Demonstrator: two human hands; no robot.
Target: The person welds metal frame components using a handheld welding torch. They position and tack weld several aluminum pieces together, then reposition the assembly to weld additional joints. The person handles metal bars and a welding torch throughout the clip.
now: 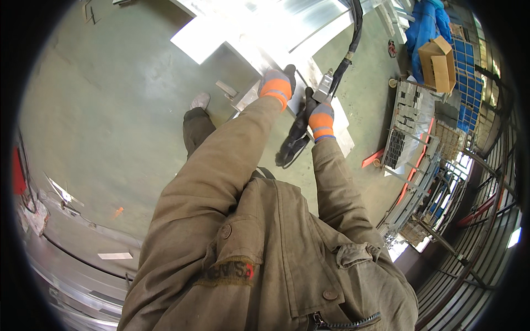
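Handling the tool [323,87] at one o'clock seems in hand, the right hand's [321,118] grip closed on it. The left hand [276,85] meets metalwork [248,49] at twelve, grip impossible to tell; next calls for steadiness.

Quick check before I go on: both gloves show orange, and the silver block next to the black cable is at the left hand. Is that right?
Not quite: the head view shows the silver block at the right hand, not the left hand. The rest stands: it is next to the black cable, and both gloves show orange.
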